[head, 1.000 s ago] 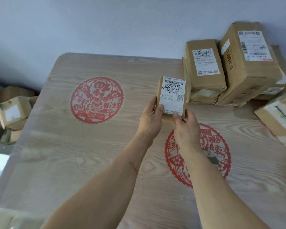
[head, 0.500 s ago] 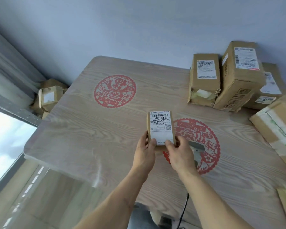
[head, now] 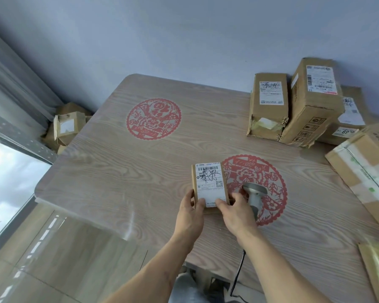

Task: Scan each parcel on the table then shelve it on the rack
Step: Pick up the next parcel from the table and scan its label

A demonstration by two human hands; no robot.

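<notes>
Both hands, left point(head: 189, 217) & right point(head: 235, 215), pinch small parcel point(head: 209, 185) by near corners. Looks light, stiff cardboard; side grip seems best.

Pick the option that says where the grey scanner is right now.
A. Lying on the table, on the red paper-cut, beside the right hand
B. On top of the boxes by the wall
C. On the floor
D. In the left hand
A: the scanner lies on the table, over the red paper-cut beside the right hand; both hands hold the small parcel.

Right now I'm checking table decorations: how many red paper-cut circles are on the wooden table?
2: one red paper-cut circle far left-centre; another near centre, under the grey scanner. Parcels may hide others.
</notes>
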